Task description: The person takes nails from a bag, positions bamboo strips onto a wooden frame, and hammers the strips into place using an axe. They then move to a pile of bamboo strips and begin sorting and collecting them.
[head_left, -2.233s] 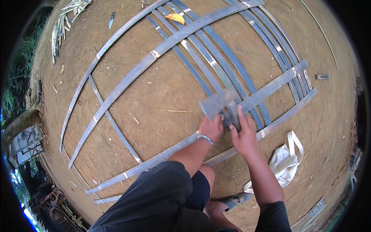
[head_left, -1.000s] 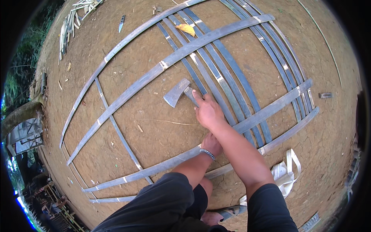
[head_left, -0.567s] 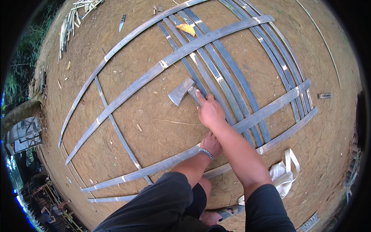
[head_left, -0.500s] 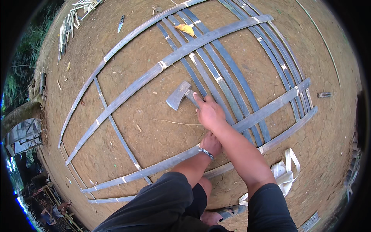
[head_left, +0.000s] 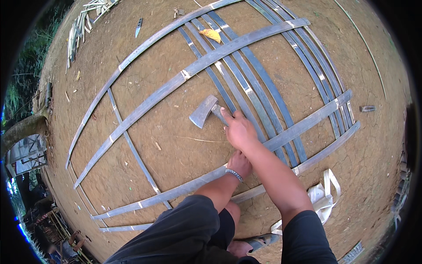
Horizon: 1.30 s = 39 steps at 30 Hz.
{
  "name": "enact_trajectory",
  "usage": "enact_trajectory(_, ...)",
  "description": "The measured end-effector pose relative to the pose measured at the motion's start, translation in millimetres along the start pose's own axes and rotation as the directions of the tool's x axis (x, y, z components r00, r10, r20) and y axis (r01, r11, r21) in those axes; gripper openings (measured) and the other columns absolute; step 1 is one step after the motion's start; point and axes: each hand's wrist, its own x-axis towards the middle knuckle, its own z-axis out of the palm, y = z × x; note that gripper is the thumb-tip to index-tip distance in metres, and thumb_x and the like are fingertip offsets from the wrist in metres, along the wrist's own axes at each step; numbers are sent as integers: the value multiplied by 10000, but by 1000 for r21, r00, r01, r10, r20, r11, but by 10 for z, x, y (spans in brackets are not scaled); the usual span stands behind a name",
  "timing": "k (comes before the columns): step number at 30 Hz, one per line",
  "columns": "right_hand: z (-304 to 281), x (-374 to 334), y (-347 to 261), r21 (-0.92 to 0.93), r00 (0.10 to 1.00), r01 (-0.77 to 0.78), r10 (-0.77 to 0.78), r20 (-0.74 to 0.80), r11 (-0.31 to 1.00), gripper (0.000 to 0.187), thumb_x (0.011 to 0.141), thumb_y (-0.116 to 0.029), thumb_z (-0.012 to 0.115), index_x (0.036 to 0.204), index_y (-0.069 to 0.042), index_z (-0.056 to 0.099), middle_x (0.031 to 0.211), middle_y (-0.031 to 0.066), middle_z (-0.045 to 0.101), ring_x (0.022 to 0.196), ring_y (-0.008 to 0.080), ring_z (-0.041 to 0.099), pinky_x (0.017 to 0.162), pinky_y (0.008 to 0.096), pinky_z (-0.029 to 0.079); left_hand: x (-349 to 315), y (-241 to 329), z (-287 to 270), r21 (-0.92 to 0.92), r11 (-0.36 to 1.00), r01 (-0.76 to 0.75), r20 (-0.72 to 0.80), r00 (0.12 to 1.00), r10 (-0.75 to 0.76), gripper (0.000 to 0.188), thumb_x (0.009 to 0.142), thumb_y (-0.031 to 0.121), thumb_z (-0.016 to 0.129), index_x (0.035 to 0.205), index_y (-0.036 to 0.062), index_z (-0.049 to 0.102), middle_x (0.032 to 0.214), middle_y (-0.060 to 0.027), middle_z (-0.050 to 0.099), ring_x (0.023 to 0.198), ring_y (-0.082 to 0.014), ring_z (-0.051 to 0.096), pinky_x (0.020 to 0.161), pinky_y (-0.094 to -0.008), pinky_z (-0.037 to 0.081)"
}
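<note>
My right hand (head_left: 240, 130) is closed round the handle of an axe (head_left: 204, 112), with the thumb laid along the top. The axe's metal head points up and left, over bare earth. My left hand (head_left: 240, 163), with a chain bracelet at its wrist, is below my right wrist, beside a long bamboo strip (head_left: 193, 187); its fingers are mostly hidden behind my right arm. Flat grey bamboo strips lie crossed in a large grid. Several crosswise strips (head_left: 259, 99) run together just right of my right hand.
A white bag (head_left: 323, 202) with straps lies right of my right arm, near my sandalled foot (head_left: 259, 241). At the far left are a knife (head_left: 139, 27) and a pile of split sticks (head_left: 81, 28). A yellow leaf (head_left: 211, 34) rests on the grid. A small dark object (head_left: 367, 108) lies right.
The axe head has dipped very slightly toward me. Both hands stay in nearly the same place, and the bamboo strips have not moved.
</note>
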Motion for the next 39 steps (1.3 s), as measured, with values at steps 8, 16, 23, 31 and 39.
enact_trajectory(8, -39, -45, 22, -11, 999, 5, -5, 34, 1000, 621, 959, -183, 605, 1552, -229, 427, 1288, 205, 558, 1115, 389, 649, 952, 491, 529, 88, 54, -235, 120, 993, 1, 227, 974, -28, 429, 904, 333, 599, 1253, 91, 663, 1304, -112, 644, 1227, -283, 557, 1034, -418, 442)
enact_trajectory(16, -19, -181, 158, 5, 999, -47, 47, 14, 999, 615, 963, -207, 622, 1548, -224, 435, 1280, 208, 565, 1107, 392, 653, 945, 487, 533, 95, 238, -533, 15, 999, 52, 215, 975, -54, 389, 943, 297, 555, 1248, 76, 655, 1278, -153, 663, 1228, -304, 590, 1036, -457, 455)
enact_trajectory(23, -14, -299, 89, 26, 999, -42, 41, 27, 999, 620, 953, -207, 642, 1540, -254, 448, 1277, 204, 565, 1109, 392, 649, 959, 481, 528, 131, 65, -350, 144, 988, -49, 208, 978, 18, 462, 960, 339, 536, 1337, 86, 615, 1384, -157, 612, 1334, -297, 528, 1118, -452, 400)
enact_trajectory(31, -169, -526, 342, 165, 991, -121, 128, -36, 979, 644, 932, -192, 671, 1536, -247, 457, 1286, 209, 575, 1104, 397, 642, 986, 462, 514, 90, 242, -425, 124, 992, 9, -138, 990, 8, 400, 943, 246, 572, 1290, 49, 598, 1380, -156, 597, 1360, -367, 476, 1112, -484, 404)
enact_trajectory(39, -458, -1458, 1158, 686, 860, -70, 393, -326, 724, 688, 942, -152, 703, 1543, -2, 404, 1505, 197, 520, 1350, 221, 526, 1123, 318, 379, 160, 231, -542, -265, 961, -75, -394, 918, -37, 101, 889, 56, 674, 967, 24, 618, 1155, -149, 660, 1154, -405, 611, 980, -476, 502)
